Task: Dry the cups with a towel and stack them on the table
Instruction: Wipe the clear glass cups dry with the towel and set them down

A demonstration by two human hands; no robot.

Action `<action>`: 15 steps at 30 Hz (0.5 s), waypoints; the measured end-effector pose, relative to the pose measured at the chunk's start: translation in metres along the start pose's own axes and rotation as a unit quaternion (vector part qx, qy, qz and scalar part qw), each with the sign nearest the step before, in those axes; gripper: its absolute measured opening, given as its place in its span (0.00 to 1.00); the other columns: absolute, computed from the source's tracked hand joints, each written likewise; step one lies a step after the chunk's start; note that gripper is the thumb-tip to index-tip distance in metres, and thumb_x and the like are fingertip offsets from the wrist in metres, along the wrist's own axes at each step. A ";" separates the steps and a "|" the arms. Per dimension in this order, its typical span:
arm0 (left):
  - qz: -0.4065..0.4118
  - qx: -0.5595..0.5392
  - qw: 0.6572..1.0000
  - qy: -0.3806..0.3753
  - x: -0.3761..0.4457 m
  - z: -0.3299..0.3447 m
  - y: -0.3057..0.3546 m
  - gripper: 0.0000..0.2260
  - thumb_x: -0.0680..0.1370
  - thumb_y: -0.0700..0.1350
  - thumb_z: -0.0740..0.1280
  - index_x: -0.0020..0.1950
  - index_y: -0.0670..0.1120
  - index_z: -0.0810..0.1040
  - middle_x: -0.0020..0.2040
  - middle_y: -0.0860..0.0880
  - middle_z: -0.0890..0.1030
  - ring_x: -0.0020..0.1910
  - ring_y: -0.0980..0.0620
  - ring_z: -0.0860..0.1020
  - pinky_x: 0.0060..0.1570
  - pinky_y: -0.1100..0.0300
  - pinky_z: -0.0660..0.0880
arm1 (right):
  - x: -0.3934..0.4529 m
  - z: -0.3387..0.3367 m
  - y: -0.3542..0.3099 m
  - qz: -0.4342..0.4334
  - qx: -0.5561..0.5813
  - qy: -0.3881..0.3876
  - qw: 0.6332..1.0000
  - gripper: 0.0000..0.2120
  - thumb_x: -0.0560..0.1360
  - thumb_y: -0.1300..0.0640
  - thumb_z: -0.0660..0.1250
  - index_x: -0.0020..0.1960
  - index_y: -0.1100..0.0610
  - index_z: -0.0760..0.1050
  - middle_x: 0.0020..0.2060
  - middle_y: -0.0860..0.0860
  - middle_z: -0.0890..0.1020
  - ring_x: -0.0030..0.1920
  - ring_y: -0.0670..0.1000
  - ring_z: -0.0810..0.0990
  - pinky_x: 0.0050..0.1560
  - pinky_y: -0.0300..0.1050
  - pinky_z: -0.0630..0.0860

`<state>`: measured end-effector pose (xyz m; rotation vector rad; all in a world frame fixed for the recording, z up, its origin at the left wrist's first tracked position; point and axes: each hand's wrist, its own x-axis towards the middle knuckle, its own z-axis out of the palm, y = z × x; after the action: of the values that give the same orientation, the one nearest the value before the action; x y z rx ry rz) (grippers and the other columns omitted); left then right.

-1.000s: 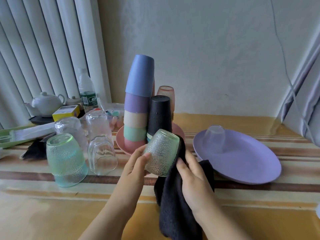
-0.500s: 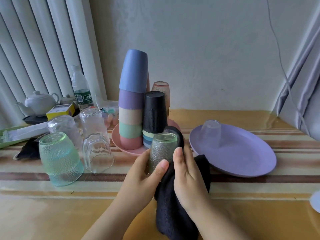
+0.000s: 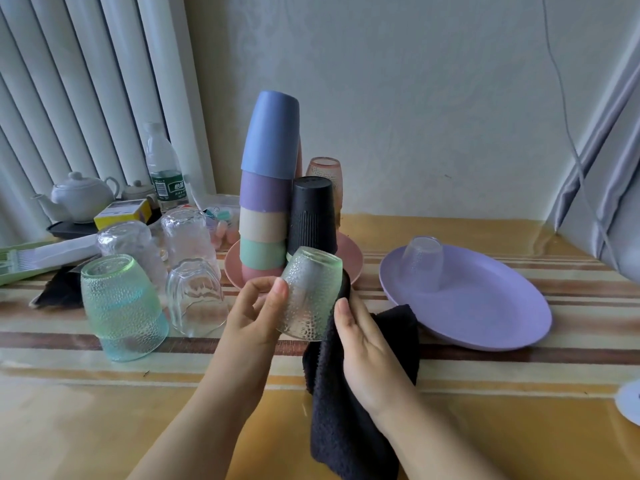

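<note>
A clear dimpled glass cup (image 3: 310, 296) hangs above the table, bottom up and tilted. My left hand (image 3: 258, 311) grips its left side between thumb and fingers. My right hand (image 3: 367, 344) holds a black towel (image 3: 349, 420) against the cup's right side, with the cloth hanging down over the table. On a pink plate (image 3: 353, 258) behind stands a stack of upside-down coloured cups (image 3: 268, 188) next to a black cup (image 3: 311, 213).
Several upside-down glasses stand at the left, among them a green-tinted one (image 3: 121, 306) and a clear one (image 3: 195, 296). A purple plate (image 3: 485, 306) at the right carries a small clear cup (image 3: 422, 263). A teapot (image 3: 81, 195), a water bottle (image 3: 164, 168) and a pink glass (image 3: 325, 178) are at the back.
The cup has tilted again from near upright, and my left hand has shifted its grip on it. The towel stays pressed against the cup's right side.
</note>
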<state>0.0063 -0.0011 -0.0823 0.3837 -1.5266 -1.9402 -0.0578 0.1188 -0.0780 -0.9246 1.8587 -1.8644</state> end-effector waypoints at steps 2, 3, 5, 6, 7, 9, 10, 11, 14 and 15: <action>0.055 0.057 0.997 0.023 -0.001 0.002 -0.002 0.14 0.72 0.58 0.66 0.47 0.49 0.77 0.42 0.50 0.81 0.43 0.54 0.76 0.45 0.64 0.73 | 0.001 -0.001 0.003 -0.015 -0.006 0.006 1.000 0.21 0.74 0.42 0.52 0.67 0.36 0.60 0.61 0.24 0.66 0.63 0.23 0.61 0.62 0.19 0.57; 0.081 0.082 0.993 0.039 -0.002 0.003 -0.004 0.13 0.72 0.58 0.63 0.47 0.50 0.77 0.41 0.51 0.80 0.42 0.55 0.76 0.43 0.66 0.73 | 0.002 -0.002 0.005 -0.020 -0.012 0.009 1.000 0.22 0.74 0.42 0.52 0.68 0.37 0.60 0.62 0.25 0.65 0.64 0.24 0.61 0.63 0.20 0.56; 0.110 0.119 0.985 0.059 -0.004 0.003 -0.004 0.11 0.73 0.57 0.61 0.47 0.54 0.77 0.41 0.54 0.82 0.42 0.58 0.78 0.44 0.66 0.73 | 0.003 -0.002 0.008 -0.028 -0.034 0.009 0.999 0.23 0.75 0.43 0.52 0.71 0.39 0.59 0.65 0.27 0.65 0.65 0.25 0.60 0.66 0.23 0.56; 0.111 0.133 0.983 0.057 -0.004 0.003 -0.005 0.11 0.73 0.58 0.60 0.49 0.57 0.77 0.43 0.57 0.83 0.43 0.61 0.79 0.44 0.68 0.73 | 0.003 -0.001 0.010 -0.035 -0.045 0.007 0.998 0.23 0.77 0.44 0.52 0.72 0.40 0.59 0.66 0.29 0.65 0.66 0.26 0.60 0.68 0.25 0.56; 0.106 0.143 0.983 0.046 -0.005 0.004 -0.004 0.12 0.72 0.59 0.60 0.51 0.59 0.76 0.46 0.61 0.83 0.46 0.65 0.79 0.45 0.71 0.72 | 0.003 0.000 0.011 -0.042 -0.054 0.004 0.998 0.22 0.79 0.47 0.53 0.73 0.42 0.58 0.68 0.30 0.65 0.67 0.27 0.59 0.69 0.28 0.56; 0.093 0.154 0.984 0.017 -0.005 0.004 -0.003 0.18 0.70 0.59 0.63 0.59 0.59 0.74 0.51 0.65 0.81 0.52 0.69 0.78 0.49 0.75 0.72 | 0.003 0.003 0.014 -0.062 -0.069 -0.003 0.996 0.22 0.81 0.51 0.53 0.75 0.44 0.57 0.70 0.33 0.64 0.69 0.30 0.59 0.70 0.30 0.56; 0.090 0.157 0.984 0.004 -0.004 0.004 -0.004 0.22 0.70 0.59 0.65 0.62 0.57 0.74 0.53 0.65 0.81 0.54 0.68 0.78 0.50 0.75 0.72 | 0.002 0.004 0.015 -0.070 -0.074 -0.004 0.995 0.22 0.81 0.53 0.54 0.75 0.45 0.56 0.71 0.34 0.64 0.70 0.31 0.59 0.70 0.30 0.56; 0.088 0.160 0.983 -0.009 -0.004 0.003 -0.005 0.24 0.69 0.59 0.66 0.64 0.55 0.74 0.53 0.64 0.82 0.55 0.66 0.78 0.51 0.74 0.72 | 0.002 0.005 0.015 -0.074 -0.075 -0.002 0.994 0.22 0.81 0.53 0.54 0.75 0.44 0.57 0.71 0.35 0.64 0.70 0.31 0.59 0.69 0.29 0.56; 0.073 0.157 0.982 -0.079 -0.007 0.005 -0.005 0.21 0.72 0.55 0.65 0.63 0.52 0.75 0.54 0.61 0.83 0.56 0.64 0.79 0.51 0.73 0.72 | 0.001 0.003 0.007 -0.069 -0.054 0.027 0.996 0.19 0.78 0.47 0.52 0.68 0.37 0.58 0.65 0.29 0.66 0.64 0.25 0.62 0.62 0.21 0.59; 0.064 0.158 0.980 -0.105 -0.009 0.006 -0.004 0.20 0.73 0.54 0.64 0.63 0.52 0.75 0.55 0.61 0.83 0.57 0.64 0.79 0.52 0.73 0.72 | 0.002 0.000 0.005 -0.069 -0.042 0.045 0.996 0.19 0.76 0.46 0.52 0.66 0.37 0.58 0.62 0.27 0.66 0.62 0.23 0.62 0.59 0.19 0.59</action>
<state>0.0078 0.0099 -0.0860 0.2095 -1.9562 -1.6832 -0.0598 0.1171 -0.0823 -1.0374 1.9862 -1.9503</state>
